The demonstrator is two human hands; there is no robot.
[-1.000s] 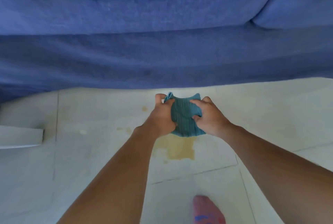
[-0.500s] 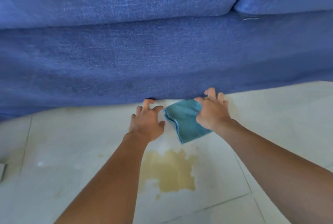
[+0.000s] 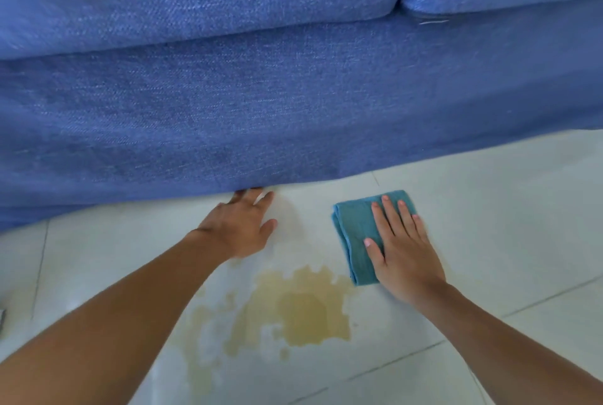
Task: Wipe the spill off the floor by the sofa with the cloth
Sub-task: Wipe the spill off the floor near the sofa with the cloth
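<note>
A yellowish-brown spill (image 3: 293, 310) spreads over the pale tiled floor (image 3: 489, 209) in front of the blue sofa (image 3: 261, 111). A folded teal cloth (image 3: 354, 231) lies flat on the floor just up and right of the spill. My right hand (image 3: 403, 248) presses flat on the cloth, fingers spread, covering its right half. My left hand (image 3: 243, 228) rests open on the bare floor left of the cloth, its fingertips at the sofa's lower edge. The hand holds nothing.
The sofa's front panel runs across the whole upper view and meets the floor right behind my hands. Two seat cushions show above, with a seam (image 3: 401, 3) at upper right. A small grey object (image 3: 1, 320) shows at the left edge.
Both hands held the bunched cloth above the spill; the left let go and moved left to the floor. The right hand laid the cloth flat on the floor and now presses on it.
</note>
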